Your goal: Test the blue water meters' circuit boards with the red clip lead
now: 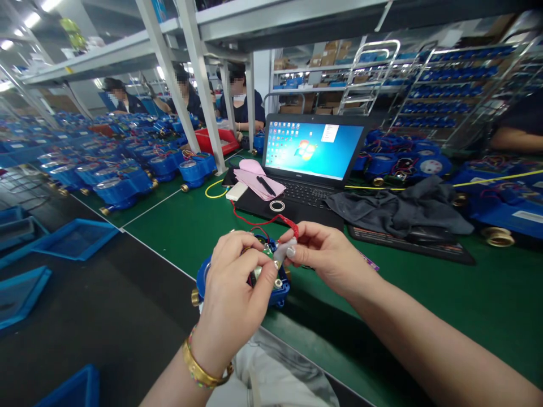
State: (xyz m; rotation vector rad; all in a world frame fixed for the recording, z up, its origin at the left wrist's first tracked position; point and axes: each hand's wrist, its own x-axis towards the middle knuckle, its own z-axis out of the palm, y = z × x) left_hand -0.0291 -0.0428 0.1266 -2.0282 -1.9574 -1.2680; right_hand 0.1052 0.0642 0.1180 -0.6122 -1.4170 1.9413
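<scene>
The left hand (pixel 237 277) arches over an opened blue water meter (pixel 278 297) on the green tabletop (pixel 169 226), directly in front of the person and on the near side of the laptop (pixel 314 150). Its thumb and index finger come nearly together at the lower end of a small pale grey piece (pixel 280 252); whether they are clamped on it, I cannot tell. The right hand (pixel 326 254) has its thumb and forefinger closed on the upper end of that piece, beside the red cable (pixel 291 224), which runs back toward a small white box (pixel 236 191) by the laptop. The left hand hides the middle of the meter, leaving its blue rim, a brass fitting (pixel 195 297) and part of a green circuit board (pixel 267 249) in view. The grey piece is too small and too covered by fingers to identify. A dark cloth (pixel 382 206) overlaps the laptop's right corner. At the right edge, another person's arm (pixel 517 138) is cut off, as is a blue tray (pixel 76 390) at the bottom.
</scene>
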